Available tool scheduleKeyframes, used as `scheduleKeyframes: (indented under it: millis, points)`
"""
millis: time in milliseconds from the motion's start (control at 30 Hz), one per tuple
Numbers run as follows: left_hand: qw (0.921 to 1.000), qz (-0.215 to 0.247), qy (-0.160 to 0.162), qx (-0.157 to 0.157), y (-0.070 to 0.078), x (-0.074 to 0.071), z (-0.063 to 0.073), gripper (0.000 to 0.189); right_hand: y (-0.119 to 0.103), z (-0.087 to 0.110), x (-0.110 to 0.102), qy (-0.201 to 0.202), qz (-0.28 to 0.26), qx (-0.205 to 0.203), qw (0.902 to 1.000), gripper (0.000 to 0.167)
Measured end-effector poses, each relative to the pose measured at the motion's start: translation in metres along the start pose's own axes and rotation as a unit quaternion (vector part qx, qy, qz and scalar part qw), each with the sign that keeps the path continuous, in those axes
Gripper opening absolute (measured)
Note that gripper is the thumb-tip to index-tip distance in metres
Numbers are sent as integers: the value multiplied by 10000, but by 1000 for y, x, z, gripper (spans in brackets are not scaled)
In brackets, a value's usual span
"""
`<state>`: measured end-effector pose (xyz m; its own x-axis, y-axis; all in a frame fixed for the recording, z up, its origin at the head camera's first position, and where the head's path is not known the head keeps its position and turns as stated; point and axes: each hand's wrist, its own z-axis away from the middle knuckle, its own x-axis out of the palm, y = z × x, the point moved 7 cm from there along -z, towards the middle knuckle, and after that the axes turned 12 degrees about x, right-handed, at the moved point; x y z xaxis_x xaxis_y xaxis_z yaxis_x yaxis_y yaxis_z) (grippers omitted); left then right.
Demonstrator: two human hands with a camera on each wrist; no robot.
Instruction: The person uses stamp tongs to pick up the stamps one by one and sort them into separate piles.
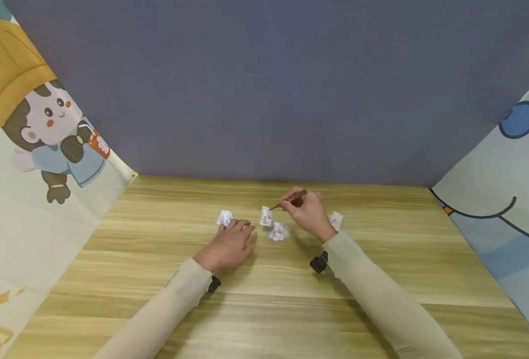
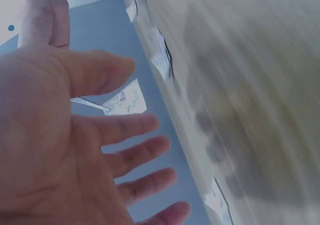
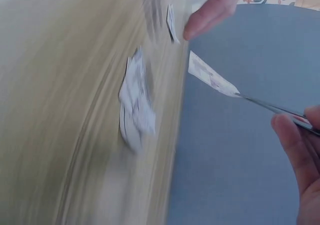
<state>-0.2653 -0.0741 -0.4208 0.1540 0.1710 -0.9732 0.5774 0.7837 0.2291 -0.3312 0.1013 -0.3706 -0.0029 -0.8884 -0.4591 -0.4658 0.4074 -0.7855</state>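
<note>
My right hand (image 1: pixel 309 213) pinches a pair of tweezers (image 3: pixel 270 106). Their tips grip the corner of a small printed white paper slip (image 3: pixel 212 77), lifted above the table. Below the slip, toward me, lies a loose pile of similar slips (image 1: pixel 278 231). My left hand (image 1: pixel 228 245) is held over the table with relaxed, spread fingers and nothing in its palm. Just beyond its fingertips is a second group of slips (image 1: pixel 225 217); whether the fingers touch it, I cannot tell. What is printed on the slips is too small to read.
Another white slip or small stack (image 1: pixel 336 221) lies right of my right hand, partly behind the wrist. The wood-grain table (image 1: pixel 264 319) meets a grey-blue back panel (image 1: pixel 264 99). Cartoon-printed panels flank it on the left (image 1: pixel 22 214) and right (image 1: pixel 515 184).
</note>
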Motion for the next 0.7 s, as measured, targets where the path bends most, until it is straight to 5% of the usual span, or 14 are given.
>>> scheduleKeyframes:
  millis: [300,700]
  points:
    - [9975,-156,275,-629,-28,-11,16,57,-5,-14,34,89,-287,255,9992,5]
    - [9945,-130,275,-1000,-50,-14,29,57,-11,-28,80,-95,-154,495,9986,3]
